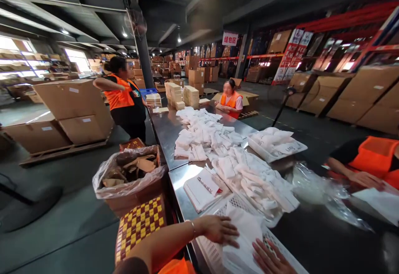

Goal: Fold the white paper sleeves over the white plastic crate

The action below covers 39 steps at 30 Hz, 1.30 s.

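White packets (240, 170) heap along the grey, shiny metal surface (165, 128); the basket (218, 253) under both hands is white lattice, its sheet (246, 232) plain white. The seat pad (140, 224) is a red-and-yellow check; co-workers' vests (120, 95) are orange; the cartons (70, 99) are brown, the racking (349, 18) red.

A flat white paper bag (246, 234) lies across a white perforated plastic basket (218, 255) at the near edge of a steel packing table. The left hand (218, 229) rests palm down on the bag's left side, fingers spread; the right hand (269, 259) presses flat on its lower right part. The bag looks smooth, unfolded and slightly tilted.
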### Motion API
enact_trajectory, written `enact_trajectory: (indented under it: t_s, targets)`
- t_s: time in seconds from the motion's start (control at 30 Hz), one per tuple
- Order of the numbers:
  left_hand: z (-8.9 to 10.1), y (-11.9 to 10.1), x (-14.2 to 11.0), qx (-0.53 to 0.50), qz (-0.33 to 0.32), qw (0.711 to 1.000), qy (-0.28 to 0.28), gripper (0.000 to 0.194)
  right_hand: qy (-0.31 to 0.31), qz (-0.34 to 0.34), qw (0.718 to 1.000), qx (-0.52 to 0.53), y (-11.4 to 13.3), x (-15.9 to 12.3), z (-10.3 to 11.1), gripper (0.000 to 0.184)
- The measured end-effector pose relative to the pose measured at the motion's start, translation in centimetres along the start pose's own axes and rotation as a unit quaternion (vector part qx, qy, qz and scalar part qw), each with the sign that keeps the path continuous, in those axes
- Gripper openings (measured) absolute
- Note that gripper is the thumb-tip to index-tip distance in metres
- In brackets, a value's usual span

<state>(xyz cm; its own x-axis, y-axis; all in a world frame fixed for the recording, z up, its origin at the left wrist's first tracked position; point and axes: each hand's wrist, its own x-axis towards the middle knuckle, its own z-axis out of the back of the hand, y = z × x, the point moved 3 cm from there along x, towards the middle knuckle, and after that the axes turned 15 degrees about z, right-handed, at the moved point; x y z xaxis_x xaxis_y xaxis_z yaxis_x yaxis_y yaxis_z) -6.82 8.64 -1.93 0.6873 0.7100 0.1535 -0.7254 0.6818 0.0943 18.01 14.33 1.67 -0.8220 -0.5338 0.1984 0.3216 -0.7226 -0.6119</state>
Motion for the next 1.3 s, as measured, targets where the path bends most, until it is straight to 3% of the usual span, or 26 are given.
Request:
enact_trajectory:
  t_s: [0.1,0.2,0.37,0.47,0.57,0.67,0.73,0.87,0.93,1.0,1.13,1.2,1.3]
  targets:
    - [0.2,0.0,-0.2,0.004,0.000,1.000,-0.005,0.039,-0.001,-0.018,0.999,0.032,0.4,0.2,-0.7,0.058]
    - [0.1,-0.1,-0.3,-0.020,-0.001,1.000,-0.007,0.039,0.041,-0.032,0.997,0.058,0.9,1.0,-2.0,0.056]
    - [-0.4,-0.2,-0.4,-0.065,0.007,0.997,0.040,0.041,0.050,-0.117,0.983,0.129,1.8,1.1,-4.1,0.054]
    - [-0.4,-0.2,-0.2,-0.088,0.008,0.995,0.055,0.043,0.048,-0.147,0.962,0.224,2.4,0.3,-4.7,0.053]
    - [-0.3,0.0,-0.2,-0.113,0.012,0.991,0.071,0.044,0.058,-0.202,0.916,0.342,2.4,-0.5,-4.7,0.056]
    - [-0.6,-0.1,-0.6,-0.144,0.038,0.985,0.084,0.045,0.011,-0.252,0.885,0.392,2.4,-0.8,-3.9,0.053]
    - [-0.9,-0.7,-0.9,-0.170,0.070,0.980,0.069,0.043,-0.036,-0.277,0.890,0.360,2.4,-0.9,-3.1,0.047]
    - [-1.0,-2.2,-1.5,-0.246,0.156,0.956,-0.017,0.039,-0.080,-0.304,0.906,0.284,3.1,-1.0,-1.8,0.043]
    - [-0.5,-2.7,-1.7,-0.299,0.195,0.933,-0.052,0.036,-0.100,-0.339,0.888,0.294,3.3,-1.0,-1.5,0.042]
    - [0.0,-2.8,-2.0,-0.358,0.248,0.896,-0.084,0.033,-0.132,-0.426,0.829,0.339,3.3,-1.2,-1.6,0.032]
    - [0.7,-2.5,-2.5,-0.489,0.391,0.767,-0.140,0.033,-0.166,-0.592,0.686,0.388,3.1,-1.1,-2.3,0.043]
    - [0.4,-2.6,-2.2,-0.537,0.448,0.700,-0.144,0.038,-0.153,-0.648,0.646,0.374,3.0,-0.8,-2.5,0.048]
    - [0.0,-2.9,-1.2,-0.558,0.511,0.638,-0.145,0.046,-0.141,-0.722,0.587,0.338,3.1,-0.4,-2.6,0.058]
